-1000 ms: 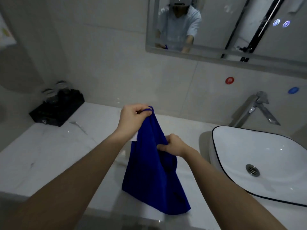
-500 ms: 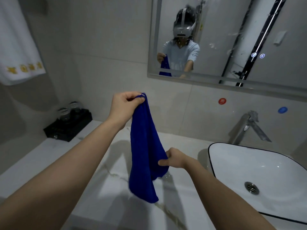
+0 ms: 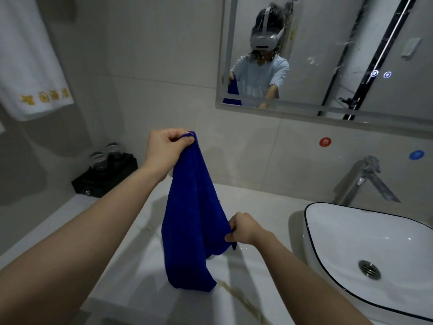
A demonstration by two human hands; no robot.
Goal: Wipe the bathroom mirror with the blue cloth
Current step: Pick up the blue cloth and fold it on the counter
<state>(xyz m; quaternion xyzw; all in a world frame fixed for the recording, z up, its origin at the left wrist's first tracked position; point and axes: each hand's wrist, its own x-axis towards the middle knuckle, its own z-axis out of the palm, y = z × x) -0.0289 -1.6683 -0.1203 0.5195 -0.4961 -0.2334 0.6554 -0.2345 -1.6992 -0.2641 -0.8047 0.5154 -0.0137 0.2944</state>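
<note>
Bathroom surface [image 3: 140,266], wiping not yet begun.
Left hand [image 3: 167,148] pinches the cloth's [image 3: 192,219] top corner, right hand [image 3: 243,228] grips its lower edge; it hangs above the surface, well below the mirror [image 3: 328,55], whose glass looks untouched.

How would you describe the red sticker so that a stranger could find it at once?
Start at the wall mirror. Below its lower edge, up and left of the faucet, sits the red sticker. The blue sticker further right has the same round shape.
</note>
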